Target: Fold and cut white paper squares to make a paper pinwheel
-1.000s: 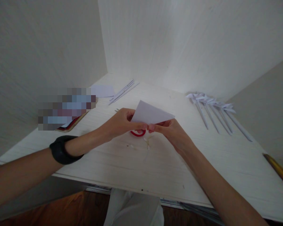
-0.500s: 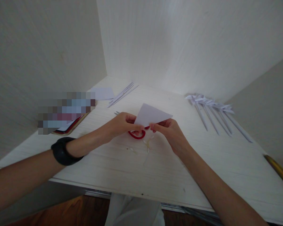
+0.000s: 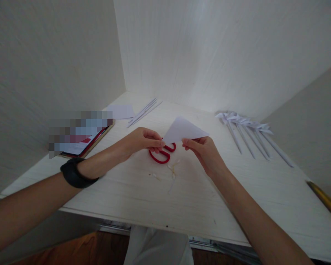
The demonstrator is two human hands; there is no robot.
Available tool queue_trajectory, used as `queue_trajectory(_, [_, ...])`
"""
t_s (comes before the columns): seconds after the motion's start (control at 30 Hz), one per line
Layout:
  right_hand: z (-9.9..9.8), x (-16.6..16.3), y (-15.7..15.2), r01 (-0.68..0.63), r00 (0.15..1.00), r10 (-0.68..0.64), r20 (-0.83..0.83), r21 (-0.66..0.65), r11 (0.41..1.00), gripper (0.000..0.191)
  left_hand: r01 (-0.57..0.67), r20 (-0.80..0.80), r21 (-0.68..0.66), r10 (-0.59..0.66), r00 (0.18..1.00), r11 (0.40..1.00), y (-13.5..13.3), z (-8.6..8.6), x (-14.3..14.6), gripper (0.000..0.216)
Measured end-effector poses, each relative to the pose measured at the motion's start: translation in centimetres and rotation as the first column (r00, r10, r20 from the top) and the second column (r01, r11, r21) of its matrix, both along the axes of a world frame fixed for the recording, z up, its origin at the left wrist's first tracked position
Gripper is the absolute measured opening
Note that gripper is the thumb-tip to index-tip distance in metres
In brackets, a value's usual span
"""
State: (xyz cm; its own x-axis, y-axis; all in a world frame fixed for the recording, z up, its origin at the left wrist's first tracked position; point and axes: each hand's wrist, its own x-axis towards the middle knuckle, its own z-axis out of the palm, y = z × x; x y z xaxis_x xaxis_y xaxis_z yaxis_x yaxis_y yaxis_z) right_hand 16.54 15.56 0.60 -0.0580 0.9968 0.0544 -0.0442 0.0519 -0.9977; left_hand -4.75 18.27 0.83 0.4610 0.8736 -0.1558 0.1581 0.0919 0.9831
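A folded white paper triangle [image 3: 183, 129] is held just above the desk. My right hand [image 3: 202, 151] pinches its lower edge between thumb and fingers. My left hand [image 3: 142, 140] is curled, with its fingertips closed at the paper's left corner. A black band is on that wrist. Red-handled scissors [image 3: 161, 156] lie on the desk [image 3: 182, 198] right under my left fingertips, and that hand partly covers them.
Several folded white paper pieces with long stems [image 3: 251, 134] lie in a row at the right. Thin paper strips [image 3: 143, 108] and a small sheet [image 3: 121, 110] lie at the back left. A phone in a case [image 3: 82, 143] lies at the left. Small scraps [image 3: 172, 169] dot the middle.
My hands have drawn apart along the paper's lower edge. The paper has shifted right and tilted up, so more of the scissors' red handles shows.
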Motion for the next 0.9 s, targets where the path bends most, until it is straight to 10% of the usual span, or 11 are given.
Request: queue_trajectory(0.9, [0.3,3.0,1.4,-0.01,0.998,0.008,0.058,0.038,0.999,0.016,0.009,0.003,0.083,-0.009,1.0,0.997,0.1,0.5,0.1,0.013])
